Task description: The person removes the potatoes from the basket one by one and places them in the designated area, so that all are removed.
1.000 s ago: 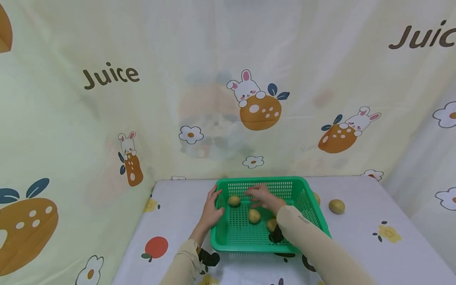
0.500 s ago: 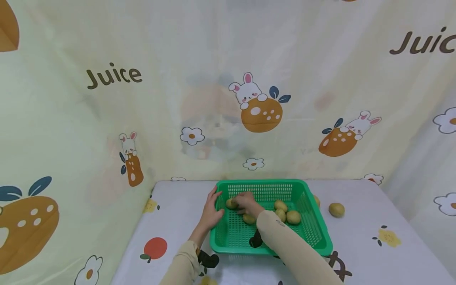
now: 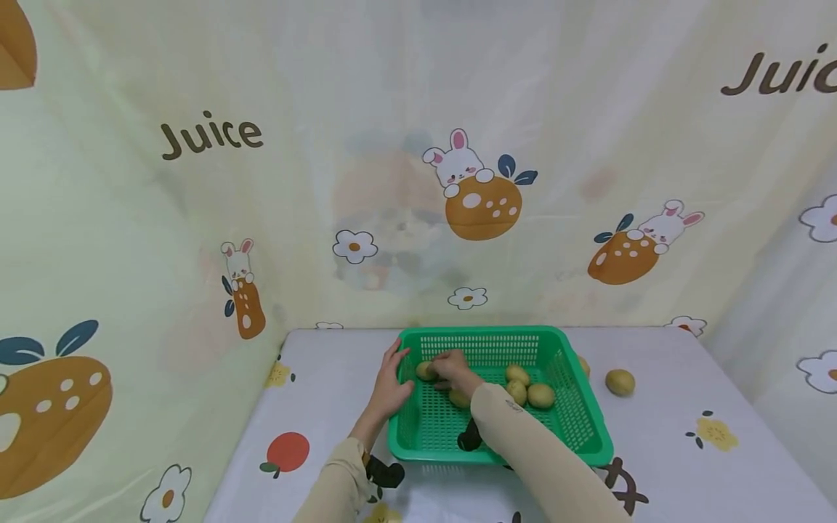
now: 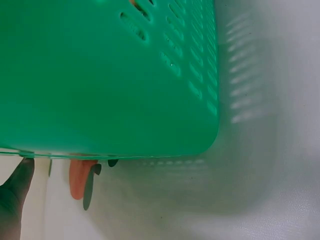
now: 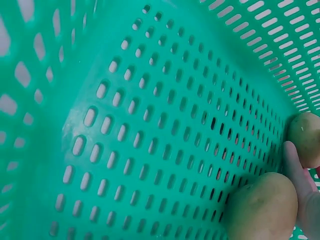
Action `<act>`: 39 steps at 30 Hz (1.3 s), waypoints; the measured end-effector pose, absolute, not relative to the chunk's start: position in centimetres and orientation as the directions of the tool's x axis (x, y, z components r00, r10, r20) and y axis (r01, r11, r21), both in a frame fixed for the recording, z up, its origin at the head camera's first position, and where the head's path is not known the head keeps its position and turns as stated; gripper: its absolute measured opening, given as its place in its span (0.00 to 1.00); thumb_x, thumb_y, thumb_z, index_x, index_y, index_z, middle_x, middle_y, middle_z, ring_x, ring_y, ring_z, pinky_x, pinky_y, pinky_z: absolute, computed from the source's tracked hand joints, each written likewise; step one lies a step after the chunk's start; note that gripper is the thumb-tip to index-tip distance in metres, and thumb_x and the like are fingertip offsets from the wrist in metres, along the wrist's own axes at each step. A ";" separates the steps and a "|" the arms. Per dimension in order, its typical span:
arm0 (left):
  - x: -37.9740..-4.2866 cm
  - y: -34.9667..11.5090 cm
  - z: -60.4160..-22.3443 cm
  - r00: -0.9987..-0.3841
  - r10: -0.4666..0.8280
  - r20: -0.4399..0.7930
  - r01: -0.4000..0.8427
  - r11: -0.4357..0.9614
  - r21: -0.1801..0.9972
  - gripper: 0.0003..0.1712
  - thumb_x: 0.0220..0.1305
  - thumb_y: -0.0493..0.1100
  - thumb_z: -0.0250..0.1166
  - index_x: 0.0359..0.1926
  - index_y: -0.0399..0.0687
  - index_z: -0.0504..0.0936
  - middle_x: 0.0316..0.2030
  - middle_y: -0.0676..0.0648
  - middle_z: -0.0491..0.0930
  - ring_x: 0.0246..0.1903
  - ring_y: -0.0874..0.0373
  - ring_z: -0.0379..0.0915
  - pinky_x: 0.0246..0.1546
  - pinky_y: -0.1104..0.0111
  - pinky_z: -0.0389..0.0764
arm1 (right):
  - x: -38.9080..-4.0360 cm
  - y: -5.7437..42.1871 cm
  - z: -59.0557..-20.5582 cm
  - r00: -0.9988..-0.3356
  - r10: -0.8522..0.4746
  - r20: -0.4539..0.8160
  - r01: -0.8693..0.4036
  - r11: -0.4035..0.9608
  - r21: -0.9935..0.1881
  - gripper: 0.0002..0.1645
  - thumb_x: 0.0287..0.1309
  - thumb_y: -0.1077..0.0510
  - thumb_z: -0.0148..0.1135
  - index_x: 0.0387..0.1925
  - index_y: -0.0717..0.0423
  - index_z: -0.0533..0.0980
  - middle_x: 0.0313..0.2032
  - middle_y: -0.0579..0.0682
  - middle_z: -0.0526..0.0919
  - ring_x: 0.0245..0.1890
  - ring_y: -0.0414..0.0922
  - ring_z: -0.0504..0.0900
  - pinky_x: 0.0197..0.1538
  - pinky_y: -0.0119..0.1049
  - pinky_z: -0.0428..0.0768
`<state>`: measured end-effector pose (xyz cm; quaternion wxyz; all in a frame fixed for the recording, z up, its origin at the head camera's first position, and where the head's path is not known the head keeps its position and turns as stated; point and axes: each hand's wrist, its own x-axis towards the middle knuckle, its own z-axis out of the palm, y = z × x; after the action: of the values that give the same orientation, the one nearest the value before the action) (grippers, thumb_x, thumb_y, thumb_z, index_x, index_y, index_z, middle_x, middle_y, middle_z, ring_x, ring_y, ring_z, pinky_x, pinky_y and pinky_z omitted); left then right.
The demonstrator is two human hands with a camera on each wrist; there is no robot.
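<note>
At the back left of the green plastic basket (image 3: 431, 455), my right hand (image 3: 453, 369) holds a potato (image 3: 426, 371) with its fingers. In the right wrist view the thumb (image 5: 296, 167) lies against this potato (image 5: 306, 137), while a nearer potato (image 5: 265, 210) sits on the slotted floor. My left hand (image 3: 389, 388) holds the basket's left rim, thumb and fingertips over the edge. One digit (image 4: 20, 182) touches the rim in the left wrist view; the others are hidden. Another potato (image 3: 459, 398) is partly behind the right hand.
Several potatoes (image 3: 540, 396) cluster in the basket's right half. Outside it, on the right, lie one potato (image 3: 620, 382) and another (image 3: 584, 367) partly hidden by the basket wall. A printed white cloth (image 3: 680, 436) covers the table, and a printed curtain hangs behind.
My right hand has moved left and down onto the back-left potato, uncovering the potatoes on the right. The potato near the middle has shifted slightly left. My left hand stays on the rim.
</note>
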<state>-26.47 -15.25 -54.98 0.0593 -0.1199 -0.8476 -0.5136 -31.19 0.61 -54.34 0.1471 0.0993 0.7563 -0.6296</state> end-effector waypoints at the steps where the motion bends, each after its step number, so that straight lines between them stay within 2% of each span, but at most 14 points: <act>1: -26.5 -15.2 -54.9 -0.964 0.144 0.223 0.264 0.442 0.857 0.41 0.48 0.29 0.58 0.69 0.33 0.65 0.75 0.40 0.50 0.73 0.39 0.46 0.65 0.40 0.58 | -31.1 0.8 -54.2 -0.937 -0.038 -0.349 0.336 0.191 -0.923 0.17 0.54 0.71 0.62 0.47 0.73 0.76 0.41 0.62 0.77 0.36 0.52 0.80 0.42 0.47 0.84; 12: -26.5 -14.9 -54.5 -0.965 0.130 0.228 0.262 0.442 0.858 0.41 0.47 0.31 0.58 0.68 0.33 0.66 0.75 0.41 0.51 0.73 0.39 0.48 0.64 0.41 0.59 | -31.1 3.3 -52.2 -0.939 -0.134 -0.317 0.293 0.173 -0.940 0.20 0.57 0.69 0.60 0.51 0.75 0.75 0.45 0.65 0.78 0.40 0.55 0.80 0.47 0.51 0.82; 18: -26.4 -14.8 -54.6 -0.967 0.124 0.223 0.255 0.453 0.854 0.42 0.45 0.31 0.58 0.68 0.33 0.66 0.75 0.40 0.51 0.72 0.38 0.48 0.63 0.39 0.60 | -31.2 6.0 -51.4 -0.930 -0.185 -0.318 0.287 0.178 -0.941 0.21 0.60 0.67 0.60 0.53 0.75 0.74 0.47 0.67 0.79 0.48 0.63 0.80 0.50 0.53 0.81; 22: -26.4 -14.9 -54.7 -0.968 0.121 0.222 0.253 0.466 0.848 0.42 0.46 0.31 0.58 0.68 0.34 0.66 0.75 0.40 0.51 0.73 0.39 0.48 0.63 0.40 0.60 | -31.6 8.1 -50.5 -0.928 -0.170 -0.332 0.302 0.181 -0.936 0.22 0.61 0.65 0.60 0.56 0.74 0.73 0.49 0.66 0.79 0.52 0.64 0.79 0.50 0.52 0.81; 28: -26.4 -14.8 -54.6 -0.967 0.122 0.225 0.256 0.482 0.838 0.42 0.47 0.31 0.58 0.68 0.34 0.66 0.75 0.40 0.51 0.73 0.39 0.48 0.64 0.40 0.59 | -32.6 12.3 -48.7 -0.938 -0.167 -0.305 0.280 0.156 -0.947 0.26 0.65 0.62 0.58 0.60 0.72 0.70 0.47 0.61 0.81 0.55 0.63 0.77 0.52 0.51 0.80; 32: -26.2 -14.8 -54.5 -0.968 0.118 0.220 0.250 0.476 0.843 0.42 0.47 0.30 0.58 0.68 0.34 0.66 0.75 0.41 0.51 0.73 0.38 0.47 0.64 0.39 0.59 | -32.8 15.5 -47.4 -0.948 -0.160 -0.275 0.264 0.088 -0.960 0.28 0.67 0.62 0.56 0.64 0.73 0.67 0.48 0.59 0.81 0.55 0.62 0.78 0.54 0.50 0.79; 39: -26.2 -14.7 -54.5 -0.968 0.115 0.221 0.249 0.478 0.842 0.41 0.47 0.29 0.58 0.68 0.34 0.66 0.75 0.40 0.51 0.73 0.38 0.47 0.64 0.40 0.59 | -32.7 21.4 -46.5 -0.955 -0.135 -0.264 0.267 -0.002 -0.964 0.32 0.68 0.61 0.56 0.68 0.72 0.62 0.41 0.50 0.83 0.50 0.52 0.82 0.57 0.49 0.77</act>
<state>-26.16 -14.70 -54.54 0.0672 -0.1061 -0.8571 -0.4997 -32.68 21.38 -46.45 0.1422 0.0476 0.6919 -0.7062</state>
